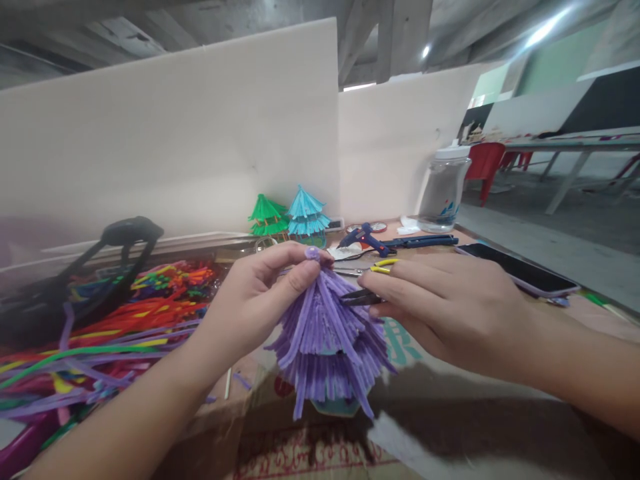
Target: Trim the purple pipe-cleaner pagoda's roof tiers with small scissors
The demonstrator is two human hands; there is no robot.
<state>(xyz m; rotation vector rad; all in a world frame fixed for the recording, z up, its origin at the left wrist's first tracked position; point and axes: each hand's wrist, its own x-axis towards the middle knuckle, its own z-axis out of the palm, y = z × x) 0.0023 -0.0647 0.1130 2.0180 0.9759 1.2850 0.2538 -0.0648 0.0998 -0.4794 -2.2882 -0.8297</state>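
Observation:
A purple pipe-cleaner model (325,333) with a tiered, pointed roof stands upright in front of me on a pale base. At its peak, my left hand (265,280) pinches the top by a small round purple knob (313,253). My right hand (445,300) is closed around dark-bladed scissors (359,298), their handles hidden in the palm. The blades touch or lie just in front of the roof's upper right strands. Behind that hand, yellow handles (384,266) of a tool show in part.
Green (269,215) and blue (306,217) roofed models stand at the back. A glue gun (367,238), dark long-handled tool (420,241), water bottle (445,187) and phone (520,268) sit right. Coloured pipe cleaners (165,307) and a black strapped object (100,267) lie left.

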